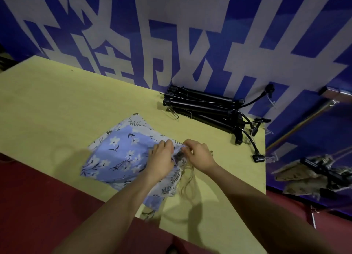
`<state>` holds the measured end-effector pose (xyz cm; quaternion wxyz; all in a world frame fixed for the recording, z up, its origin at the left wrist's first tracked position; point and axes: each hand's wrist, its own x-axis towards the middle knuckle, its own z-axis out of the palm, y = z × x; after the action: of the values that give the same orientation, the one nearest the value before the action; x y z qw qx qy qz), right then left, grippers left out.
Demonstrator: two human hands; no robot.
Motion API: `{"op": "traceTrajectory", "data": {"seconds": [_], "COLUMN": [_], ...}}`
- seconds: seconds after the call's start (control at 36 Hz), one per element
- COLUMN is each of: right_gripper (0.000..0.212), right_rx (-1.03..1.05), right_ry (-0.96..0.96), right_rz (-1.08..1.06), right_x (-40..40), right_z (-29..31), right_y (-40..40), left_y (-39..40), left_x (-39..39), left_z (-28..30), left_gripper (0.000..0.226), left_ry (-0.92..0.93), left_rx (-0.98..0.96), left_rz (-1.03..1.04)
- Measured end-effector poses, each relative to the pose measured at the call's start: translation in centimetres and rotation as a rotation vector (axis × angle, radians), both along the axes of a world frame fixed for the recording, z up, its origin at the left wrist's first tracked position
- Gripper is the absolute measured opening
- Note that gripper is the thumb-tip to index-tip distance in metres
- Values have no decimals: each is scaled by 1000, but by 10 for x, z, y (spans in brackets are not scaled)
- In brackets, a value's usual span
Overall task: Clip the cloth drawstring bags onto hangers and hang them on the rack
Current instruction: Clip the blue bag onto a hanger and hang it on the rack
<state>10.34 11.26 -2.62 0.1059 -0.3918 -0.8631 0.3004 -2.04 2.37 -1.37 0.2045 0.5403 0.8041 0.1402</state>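
two hands (179,154) pinching gathered top of blue floral bag (118,151), table (57,105)

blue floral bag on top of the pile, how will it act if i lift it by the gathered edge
The blue floral bag will probably droop: it lies flat and creased on the table, so it looks like thin, light cloth. Its cord trails in loose loops and may dangle or snag. Both hands, left hand and right hand, pinch its gathered edge.

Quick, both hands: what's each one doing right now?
Left hand: closed, pinching the gathered top of the blue floral cloth drawstring bag.
Right hand: closed, pinching the same bag's top.
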Motion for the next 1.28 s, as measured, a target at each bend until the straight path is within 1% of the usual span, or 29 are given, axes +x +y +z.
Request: {"op": "traceTrajectory", "data": {"seconds": [0.06,0.11,0.19,0.28,0.33,0.39,0.5,0.56,0.61,0.67,0.72,0.83,0.92,1.0,1.06,1.14,1.22,1.28], "right_gripper": [21,21,22,23,21,19,20,24,30,29,23,16,18,28,29,23,23,23], "right_rx": [46,108,173,197,183,135,95,42,-43,-91,-132,-232,-244,-195,-161,-159,-143,-144], "right_ry": [-7,-16,-12,-7,32,103,192,228,240,174,53,-193,-325,-421,-450,-445,-424,-302], "right_rz": [-28,-42,-99,-169,-206,-204,-119,-121,-172,-254,-317,-350,-336,-306,-298,-323,-308,-318], "right_x": [0,1,3,4,3,2,3,9,18,30,41,56,60,60,60,62,64,66], "right_z": [4,8,15,21,24,29,33,32,27,17,2,-25,-36,-46,-53,-60,-59,-55], "right_y": [5,10,19,30,37,42,54,61,68,74,78,77,71,67,66,64,60,59], "left_y": [4,7,10,9,9,12,26,36,45,51,54,52,51,50,49,44,37,33], "left_x": [2,3,3,0,1,2,5,4,3,4,8,22,32,38,38,37,38,38], "left_z": [7,15,25,29,31,32,38,43,48,49,45,28,16,8,5,1,2,4], "left_gripper": [29,35,43,47,48,51,72,81,89,89,88,92,92,93,94,88,71,61], "left_ry": [185,267,260,264,321,355,249,172,96,39,2,-80,-92,-108,-130,-164,-142,-98], "left_rx": [-67,-118,-183,-180,-179,-188,-154,-72,8,77,111,-2,-71,-80,-71,-37,43,78], "left_rz": [-42,-85,-148,-240,-307,-302,-175,-77,-2,69,109,123,125,151,171,187,206,250]}}
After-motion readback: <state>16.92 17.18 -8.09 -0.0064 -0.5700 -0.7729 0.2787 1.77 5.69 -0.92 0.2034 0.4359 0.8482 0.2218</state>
